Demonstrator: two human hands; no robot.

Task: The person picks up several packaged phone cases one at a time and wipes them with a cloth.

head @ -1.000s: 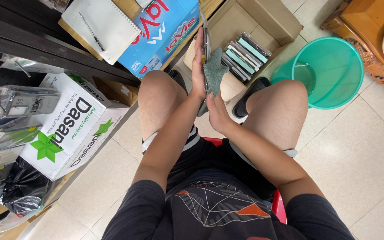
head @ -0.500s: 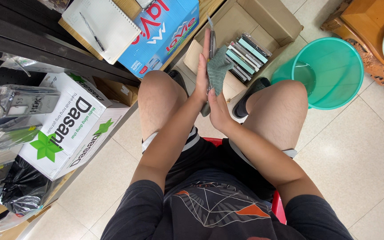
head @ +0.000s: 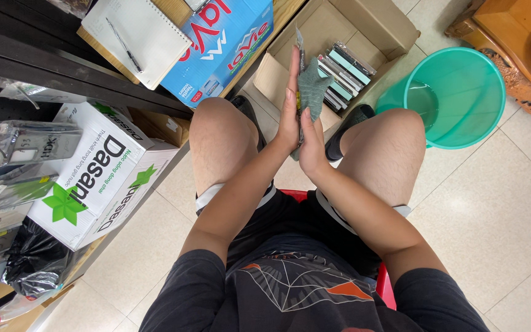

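Left hand (head: 289,117): raised flat and upright, palm pressed to a thin flat case (head: 300,61) held on edge.
Right hand (head: 311,147): presses a grey-green cloth (head: 313,89) against the case's other side.
Cardboard box (head: 394,24): on the floor beyond the knees, holding a row of similar cases (head: 342,67).
Green bucket (head: 456,95): just right of the box.

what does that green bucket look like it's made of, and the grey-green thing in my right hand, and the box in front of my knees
The green bucket looks like moulded plastic: see-through teal wall with a smooth, glossy rim. The grey-green piece in your right hand seems a soft cloth: matte, folded and drooping, pressed against a thin flat item backed by your left hand. The open box appears plain cardboard: dull brown flaps.
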